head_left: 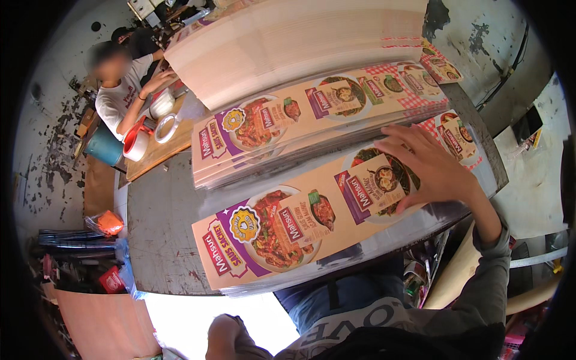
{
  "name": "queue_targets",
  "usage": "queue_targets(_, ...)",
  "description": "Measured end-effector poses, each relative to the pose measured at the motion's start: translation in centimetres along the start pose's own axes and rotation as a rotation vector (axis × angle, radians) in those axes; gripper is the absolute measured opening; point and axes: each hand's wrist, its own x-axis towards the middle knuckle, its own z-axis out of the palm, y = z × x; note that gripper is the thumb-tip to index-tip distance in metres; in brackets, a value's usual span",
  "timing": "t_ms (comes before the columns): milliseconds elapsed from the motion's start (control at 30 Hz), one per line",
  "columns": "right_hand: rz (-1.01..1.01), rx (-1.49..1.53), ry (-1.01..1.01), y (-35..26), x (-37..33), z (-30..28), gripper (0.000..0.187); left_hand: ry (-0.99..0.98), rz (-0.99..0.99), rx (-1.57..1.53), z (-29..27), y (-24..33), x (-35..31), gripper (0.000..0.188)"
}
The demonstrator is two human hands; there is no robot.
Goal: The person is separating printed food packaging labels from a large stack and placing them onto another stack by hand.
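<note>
Our right hand (432,168) spreads wide across the near printed sheet (324,225), not clasped round it; our left hand's state we cannot tell. Beyond the right hand lie 1 printed stack (306,120) and 1 pale stack (300,57); far left, 1 co-worker (123,90).

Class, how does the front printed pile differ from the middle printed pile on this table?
The front pile looks thin; the middle pile looks thicker, with layered edges. The right hand covers part of the front pile, while the middle pile's top is mostly in view. Both have long brown tops showing food.
</note>
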Motion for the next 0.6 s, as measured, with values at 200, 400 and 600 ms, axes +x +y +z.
queue_targets(200, 0.112, 0.131, -0.1, 1.1, 0.9, 0.7, 0.092, -0.365, 0.2, 0.057, -1.0, 1.7, 3.2, 0.018)
queue_targets(400, 0.284, 0.001, 0.057, 1.6, 4.0, -1.5, 0.073, -0.765, 0.326, 0.316, 0.6, -0.2, 6.2, 0.017)
queue_targets(600, 0.268, -0.145, 0.216, 3.5, 9.9, -3.7, 0.065, -1.11, 0.08, 0.155, 4.9, -2.6, 12.3, 0.036)
